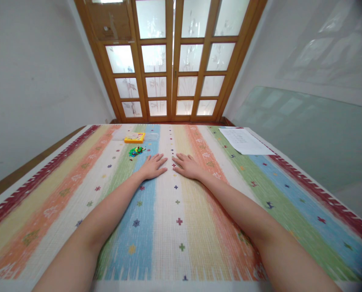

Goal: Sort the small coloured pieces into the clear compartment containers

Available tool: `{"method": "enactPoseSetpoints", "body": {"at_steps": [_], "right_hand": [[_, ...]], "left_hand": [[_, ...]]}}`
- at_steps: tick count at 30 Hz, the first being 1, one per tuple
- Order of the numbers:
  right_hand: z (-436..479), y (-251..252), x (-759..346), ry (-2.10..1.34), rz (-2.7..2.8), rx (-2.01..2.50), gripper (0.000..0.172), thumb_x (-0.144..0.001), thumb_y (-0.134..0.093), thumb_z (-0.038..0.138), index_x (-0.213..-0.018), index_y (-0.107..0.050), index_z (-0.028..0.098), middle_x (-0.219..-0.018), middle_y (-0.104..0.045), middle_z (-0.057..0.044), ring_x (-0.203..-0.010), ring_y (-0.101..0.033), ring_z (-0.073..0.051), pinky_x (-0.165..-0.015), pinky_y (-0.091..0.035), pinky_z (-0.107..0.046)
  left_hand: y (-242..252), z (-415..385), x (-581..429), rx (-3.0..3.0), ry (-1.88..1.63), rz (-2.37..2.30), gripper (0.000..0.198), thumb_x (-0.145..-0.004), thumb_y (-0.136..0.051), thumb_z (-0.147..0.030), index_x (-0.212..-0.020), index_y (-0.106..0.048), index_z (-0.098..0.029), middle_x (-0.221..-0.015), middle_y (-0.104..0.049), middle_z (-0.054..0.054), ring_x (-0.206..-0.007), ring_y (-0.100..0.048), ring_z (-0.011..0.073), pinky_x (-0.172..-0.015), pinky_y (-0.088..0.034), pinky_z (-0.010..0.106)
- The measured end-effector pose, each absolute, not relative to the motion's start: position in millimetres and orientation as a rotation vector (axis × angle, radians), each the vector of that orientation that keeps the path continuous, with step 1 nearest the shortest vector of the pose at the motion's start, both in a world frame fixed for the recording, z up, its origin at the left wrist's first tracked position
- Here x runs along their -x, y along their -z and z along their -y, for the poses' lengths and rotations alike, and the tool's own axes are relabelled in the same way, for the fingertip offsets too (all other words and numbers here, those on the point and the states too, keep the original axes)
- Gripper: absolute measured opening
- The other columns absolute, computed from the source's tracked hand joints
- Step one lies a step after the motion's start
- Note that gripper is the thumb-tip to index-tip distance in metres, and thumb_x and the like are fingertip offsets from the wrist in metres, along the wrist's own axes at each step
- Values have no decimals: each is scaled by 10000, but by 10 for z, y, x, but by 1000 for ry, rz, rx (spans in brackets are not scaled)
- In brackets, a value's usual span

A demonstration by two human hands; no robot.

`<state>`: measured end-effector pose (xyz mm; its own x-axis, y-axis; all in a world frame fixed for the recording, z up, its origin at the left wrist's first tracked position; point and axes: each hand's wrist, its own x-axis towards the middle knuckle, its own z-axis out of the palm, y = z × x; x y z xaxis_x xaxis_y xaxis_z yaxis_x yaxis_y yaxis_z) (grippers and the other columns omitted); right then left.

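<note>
Both of my hands lie palm down on a striped tablecloth point(165, 227), fingers spread and pointing toward each other with a small gap between. My left hand point(153, 166) rests across the blue and white stripes and holds nothing. Just beyond its fingers, to the left, sits a small heap of green, blue and yellow plastic pieces point(137, 151). My right hand point(186, 165) lies flat near the cream and orange stripes, also holding nothing. Behind the heap is a yellow box point(134, 138), its printed top too small to read.
Clear plastic packaging point(151, 137) lies by the yellow box. A printed white paper sheet point(244, 141) is at the far right of the table. Beyond the table stand wooden doors with glass panes point(156, 59); a glass panel point(290, 134) leans along the right wall.
</note>
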<state>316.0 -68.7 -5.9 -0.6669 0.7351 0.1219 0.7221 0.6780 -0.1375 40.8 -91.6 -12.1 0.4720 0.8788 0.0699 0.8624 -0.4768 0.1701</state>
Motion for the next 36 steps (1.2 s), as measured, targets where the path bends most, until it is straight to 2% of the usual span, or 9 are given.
{"method": "enactPoseSetpoints", "body": {"at_steps": [20,36], "right_hand": [[667,99,-3165,-129,2698,1179,662,-1071,-362,650,-1605,-458,271,-1682,-371,-136,-1544,-337,-337,-1246,-242,-582],[682,52,-3174,-145,2713,1156,658,-1076,-350,639,-1602,-470,262,-1679,-379,-133,-1544,-340,-318,-1252,-238,-527]], "left_hand": [[104,942,-393,-2625,-224,-1539,684,-1039,-378,-649,-1626,-410,-298,-1732,-300,72,-1599,-267,312,-1299,-182,547],[32,968,-409,-2609,-212,-1547,681,-1035,-388,-635,-1619,-423,-285,-1724,-319,81,-1589,-287,305,-1297,-196,538]]}}
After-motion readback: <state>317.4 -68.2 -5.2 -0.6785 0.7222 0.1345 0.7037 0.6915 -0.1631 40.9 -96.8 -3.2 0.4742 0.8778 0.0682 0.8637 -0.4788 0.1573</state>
